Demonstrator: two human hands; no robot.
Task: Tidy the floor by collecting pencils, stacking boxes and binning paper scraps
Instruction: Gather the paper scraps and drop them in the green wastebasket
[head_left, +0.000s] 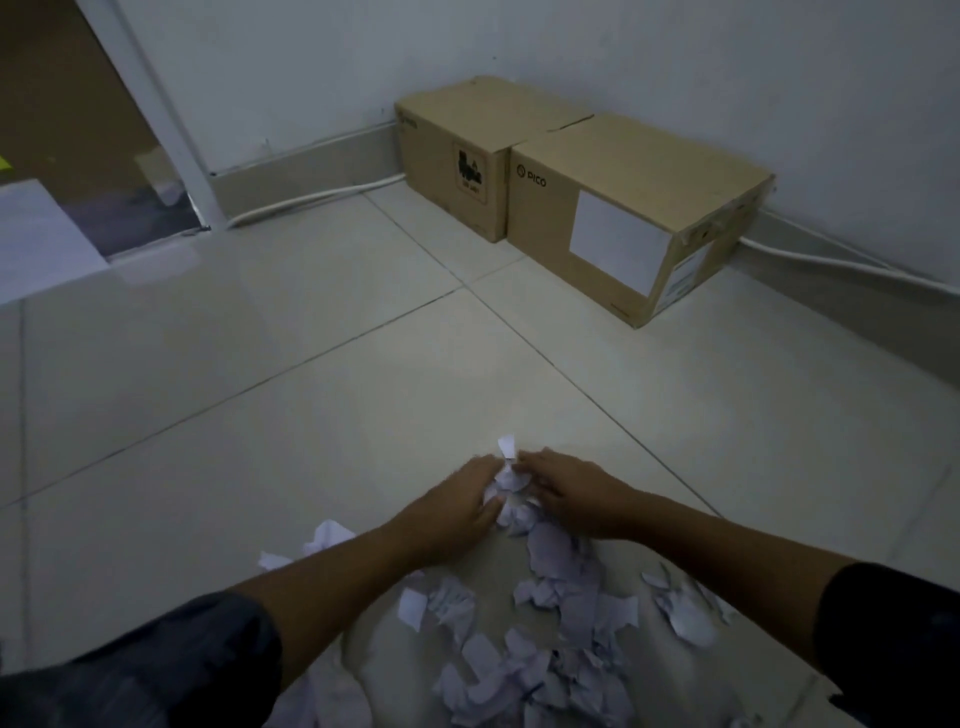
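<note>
Your left hand (457, 512) and right hand (569, 491) meet over the pale tiled floor (260, 395), fingers curled in from both sides around a crumpled wad of white paper (511, 499) pressed between them. More torn white paper scraps (545, 649) lie scattered on the floor just in front of you, between your forearms. Two brown cardboard boxes (597, 197) sit side by side, touching, against the far wall, well apart from your hands.

1. Floor (322, 395) — pale glossy tiles with thin dark joints.
2. Scraps (550, 649) of white paper lie scattered across the near tiles.
3. Two boxes (618, 208) stand side by side, touching — against the wall.
4. A white cable (311, 200) runs along the skirting.
</note>
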